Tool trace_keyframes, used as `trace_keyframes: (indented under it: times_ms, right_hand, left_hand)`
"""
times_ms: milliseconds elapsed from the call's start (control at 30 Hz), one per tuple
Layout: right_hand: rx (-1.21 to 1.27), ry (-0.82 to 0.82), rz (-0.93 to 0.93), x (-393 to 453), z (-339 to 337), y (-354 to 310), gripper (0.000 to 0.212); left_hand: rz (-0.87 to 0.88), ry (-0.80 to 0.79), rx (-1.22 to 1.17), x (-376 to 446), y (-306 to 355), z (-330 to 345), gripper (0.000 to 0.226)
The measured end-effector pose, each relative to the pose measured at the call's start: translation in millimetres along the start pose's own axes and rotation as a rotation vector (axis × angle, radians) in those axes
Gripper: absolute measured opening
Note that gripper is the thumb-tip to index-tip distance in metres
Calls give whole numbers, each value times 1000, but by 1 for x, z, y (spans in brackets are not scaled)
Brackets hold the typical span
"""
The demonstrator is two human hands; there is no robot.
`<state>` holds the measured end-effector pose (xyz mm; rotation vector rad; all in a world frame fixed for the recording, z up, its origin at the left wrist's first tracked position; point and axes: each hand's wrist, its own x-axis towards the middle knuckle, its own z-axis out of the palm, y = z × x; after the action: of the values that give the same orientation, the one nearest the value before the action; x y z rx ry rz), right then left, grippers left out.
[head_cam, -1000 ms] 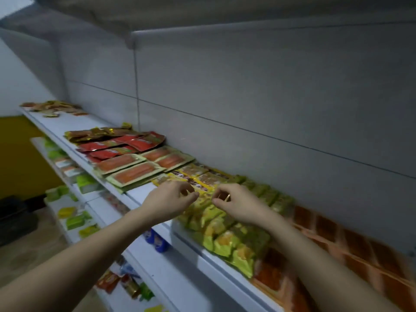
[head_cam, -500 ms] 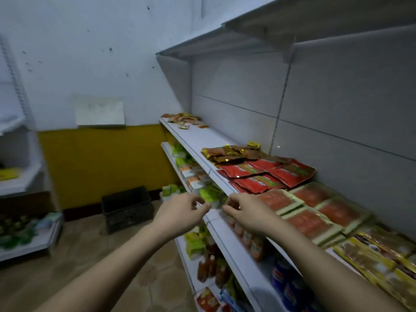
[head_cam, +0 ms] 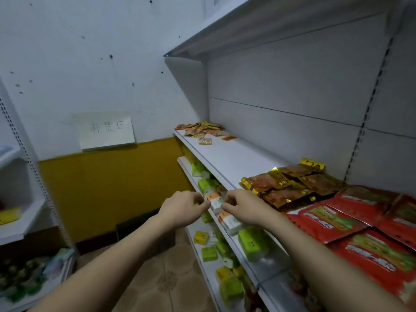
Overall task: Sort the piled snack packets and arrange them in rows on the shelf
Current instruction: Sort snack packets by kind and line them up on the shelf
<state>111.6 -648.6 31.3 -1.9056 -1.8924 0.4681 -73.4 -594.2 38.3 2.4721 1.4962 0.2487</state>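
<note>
Light: dim, cool and even; its source is out of view.
Shadows: soft, under the upper shelf [head_cam: 258, 30].
Glare: small glints on the gold packets [head_cam: 283, 183].
Blur: lower left and lower right of the frame smeared; centre sharper.
Distortion: wide-angle bend, shelf lines splay toward the edges.

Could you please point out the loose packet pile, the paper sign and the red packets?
Packet pile [head_cam: 200, 129]: head view, middle of heap.
Paper sign [head_cam: 105, 131]: head view, sheet's centre.
Red packets [head_cam: 351, 224]: head view, front of one packet.
</note>
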Motion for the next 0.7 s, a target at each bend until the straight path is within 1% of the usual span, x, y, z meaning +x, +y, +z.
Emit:
trace_keyframes:
  times_ms: [167,267,367,500,700]
  right_hand:
    - [-11,5,-31,119,-12,-33,17]
    - [-10,15,-64,187,0,-54,15]
    - [-34,-1,-74,256,21,-69,12]
    - [-65,2,-28,354,44,-81,14]
    - [-23,41,76,476,49,-91,14]
  left_hand:
    - [-29,75,-22,82,-65,-43,40]
    - [-43,121,-36,139,-110,-63,40]
    - [-24,128,-60,198,-155,-69,42]
    - [37,130,-77,280,-219,-73,40]
    - [100,95,-117,403,-291,-100,35]
